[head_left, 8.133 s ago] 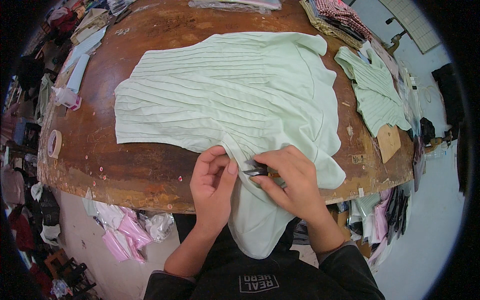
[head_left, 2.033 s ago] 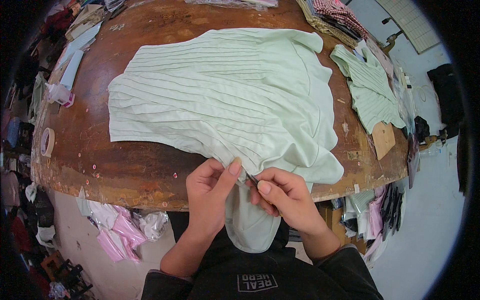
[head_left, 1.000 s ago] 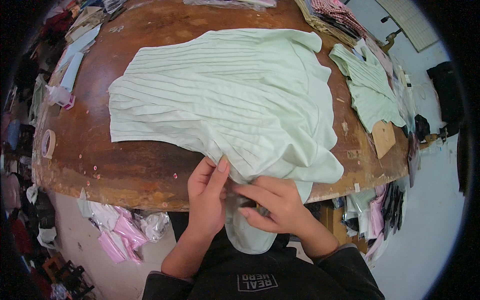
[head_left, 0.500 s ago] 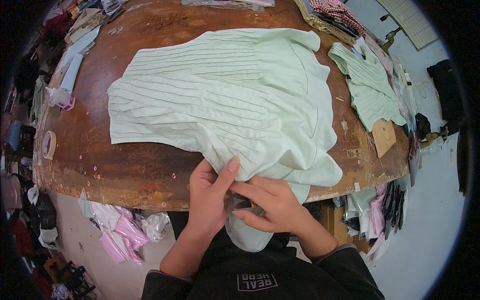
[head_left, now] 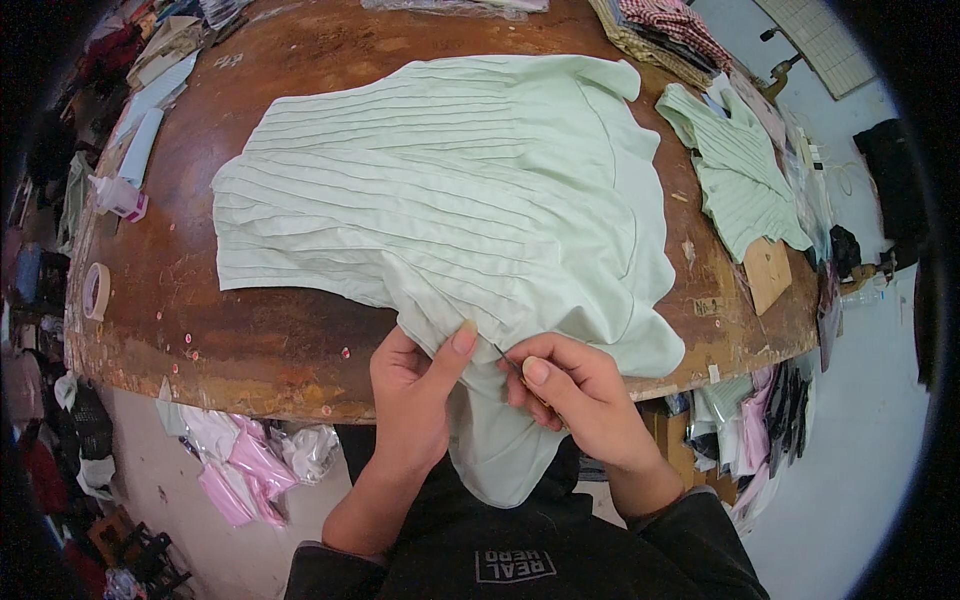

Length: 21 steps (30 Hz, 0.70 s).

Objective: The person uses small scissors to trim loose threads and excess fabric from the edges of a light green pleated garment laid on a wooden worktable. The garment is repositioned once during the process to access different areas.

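A pale green pleated garment lies spread over the brown table, and one part of it hangs over the front edge toward my body. My left hand pinches the garment's near edge between thumb and fingers. Close beside it, my right hand is closed around small thread snips. Their thin dark tip points up and left at the cloth next to my left thumb. Most of the snips is hidden in my fingers.
On the worn table, a tape roll and a small bottle stand at the left. To the right lie another pale green pleated piece and a tan card. Folded checked cloth sits at the back right. Bagged clothes are below.
My right hand has turned and moved slightly up and right, bringing the snips' tip up to the cloth. My left hand keeps its pinch, shifted slightly left with the garment edge.
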{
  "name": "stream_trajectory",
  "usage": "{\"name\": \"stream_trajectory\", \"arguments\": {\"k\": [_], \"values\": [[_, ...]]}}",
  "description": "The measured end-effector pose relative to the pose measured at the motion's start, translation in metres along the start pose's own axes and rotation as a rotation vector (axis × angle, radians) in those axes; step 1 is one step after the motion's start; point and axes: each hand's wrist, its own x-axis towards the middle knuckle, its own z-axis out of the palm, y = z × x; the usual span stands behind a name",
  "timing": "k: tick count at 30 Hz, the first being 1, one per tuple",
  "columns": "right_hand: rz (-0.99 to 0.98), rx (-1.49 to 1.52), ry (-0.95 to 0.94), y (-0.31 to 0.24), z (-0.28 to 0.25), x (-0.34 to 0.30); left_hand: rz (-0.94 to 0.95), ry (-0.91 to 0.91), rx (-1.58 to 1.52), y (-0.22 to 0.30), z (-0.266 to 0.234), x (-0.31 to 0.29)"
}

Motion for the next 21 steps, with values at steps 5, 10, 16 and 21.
{"name": "stream_trajectory", "arguments": {"k": [5, 10, 16, 21], "values": [[0.045, 0.062, -0.026, -0.0027, 0.0007, 0.0005, 0.005, 0.002, -0.011, 0.0028, 0.0019, -0.0004], [0.047, 0.071, -0.032, -0.0014, -0.0002, 0.0021, 0.010, 0.005, -0.002, 0.0035, 0.0023, -0.0010], [0.059, 0.062, -0.036, -0.0025, -0.0007, 0.0041, 0.028, -0.004, 0.036, 0.0031, 0.0015, -0.0007], [0.051, 0.055, -0.029, -0.0033, -0.0001, 0.0052, 0.053, -0.017, 0.062, 0.0027, 0.0015, -0.0009]]}}
